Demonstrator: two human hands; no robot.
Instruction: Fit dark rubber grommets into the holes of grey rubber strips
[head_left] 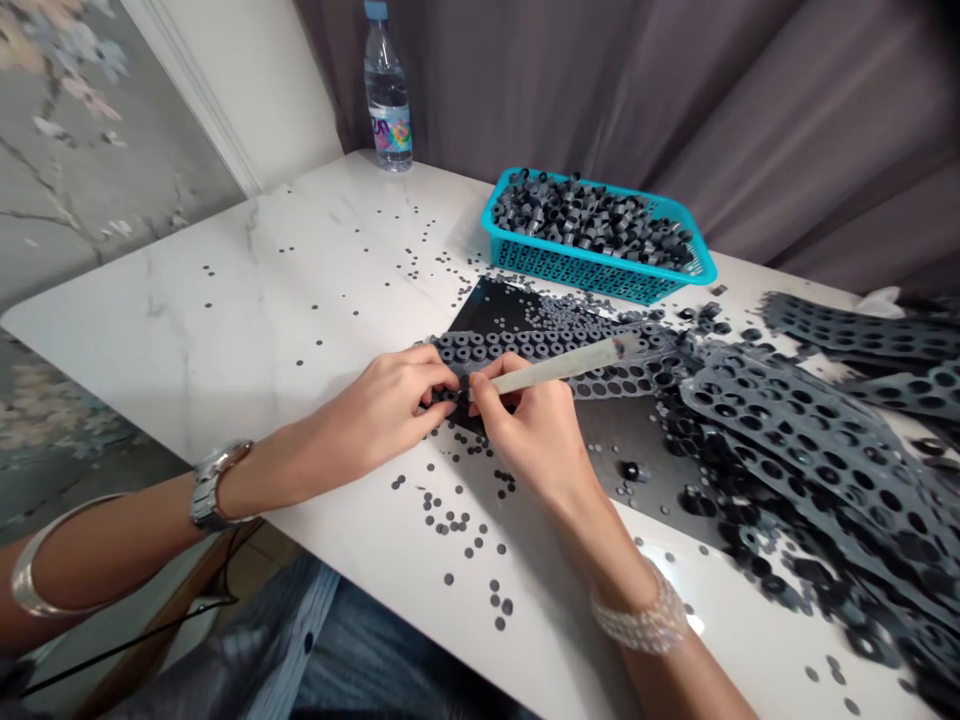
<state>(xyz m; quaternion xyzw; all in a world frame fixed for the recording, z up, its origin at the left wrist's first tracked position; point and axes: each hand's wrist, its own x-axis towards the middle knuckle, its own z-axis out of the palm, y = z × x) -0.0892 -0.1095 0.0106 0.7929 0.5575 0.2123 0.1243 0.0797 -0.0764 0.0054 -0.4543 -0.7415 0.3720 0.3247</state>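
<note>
Head view: left hand pinched on a grey perforated rubber strip, frame centre; right hand clamped on a pale rod, both hands together above a marble table.

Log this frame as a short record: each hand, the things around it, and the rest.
Left hand: fingertips at a grey perforated rubber strip; silver wristwatch on the wrist.
Right hand: holds a slim cream-coloured rod.
Things: flat black sheet under the strip; small loose dark rubber discs.
Rest: turquoise plastic basket of grey rubber rings; clear water bottle; white marble table.
</note>
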